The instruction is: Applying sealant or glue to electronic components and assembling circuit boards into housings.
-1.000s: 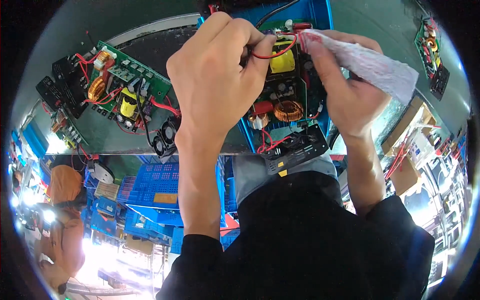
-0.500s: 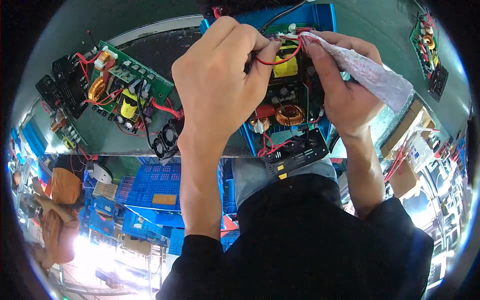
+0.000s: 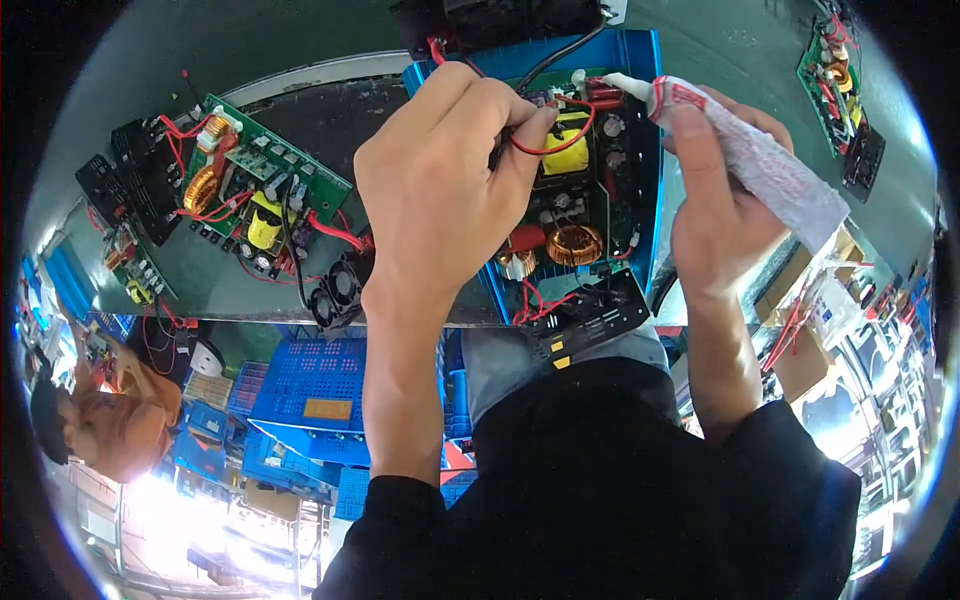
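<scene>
A blue metal case (image 3: 652,150) holds a circuit board with a yellow-wrapped transformer (image 3: 568,155), a copper-wound coil (image 3: 574,245) and red parts (image 3: 604,96). My left hand (image 3: 450,180) is closed over the case's left side, thumb and forefinger pinching a thin red wire (image 3: 572,142) that loops above the transformer. My right hand (image 3: 735,180) grips a crumpled white glue tube (image 3: 775,165) with red print. Its narrow white nozzle (image 3: 627,86) points left, its tip beside the red parts at the board's far end. My left fingers hide part of the board.
Left on the green bench lies another board (image 3: 262,180) with coils, wires and small black fans (image 3: 335,290). One more board (image 3: 832,85) is at the far right. A black panel (image 3: 590,315) overhangs the near edge. Blue crates (image 3: 310,375) stand below; a co-worker (image 3: 120,420) is at left.
My right hand has drawn back to the right with the glue tube, bringing its nozzle and the red parts into view. My left hand keeps its pinch. The co-worker has shifted.
</scene>
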Action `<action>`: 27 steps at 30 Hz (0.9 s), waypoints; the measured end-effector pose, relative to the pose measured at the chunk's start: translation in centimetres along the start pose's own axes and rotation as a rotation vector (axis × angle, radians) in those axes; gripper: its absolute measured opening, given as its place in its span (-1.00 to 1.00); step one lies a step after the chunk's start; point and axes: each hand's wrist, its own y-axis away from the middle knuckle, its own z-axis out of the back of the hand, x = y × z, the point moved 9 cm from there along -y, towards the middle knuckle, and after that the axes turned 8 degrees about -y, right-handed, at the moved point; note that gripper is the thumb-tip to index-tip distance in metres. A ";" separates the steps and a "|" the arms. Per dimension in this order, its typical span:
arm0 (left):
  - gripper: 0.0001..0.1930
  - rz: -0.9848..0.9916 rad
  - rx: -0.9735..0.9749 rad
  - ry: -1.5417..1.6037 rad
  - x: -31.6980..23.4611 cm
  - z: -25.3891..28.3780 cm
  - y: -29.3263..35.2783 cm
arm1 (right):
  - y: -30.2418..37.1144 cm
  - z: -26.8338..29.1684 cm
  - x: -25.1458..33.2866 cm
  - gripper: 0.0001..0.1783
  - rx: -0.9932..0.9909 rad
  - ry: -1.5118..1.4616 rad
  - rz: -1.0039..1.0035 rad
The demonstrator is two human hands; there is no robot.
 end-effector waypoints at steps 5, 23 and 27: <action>-0.86 0.000 -0.001 0.026 -0.1 -0.2 0.0 | -0.2 0.6 -1.1 -0.78 -0.084 -0.195 -0.114; -0.54 -0.392 -0.043 -0.343 -4.8 0.0 -0.2 | -0.3 -2.4 -1.0 -0.80 0.202 0.190 -0.004; -0.74 -0.368 0.004 -0.340 -3.6 -0.3 0.6 | -0.6 -3.7 0.4 -0.84 0.376 0.298 0.053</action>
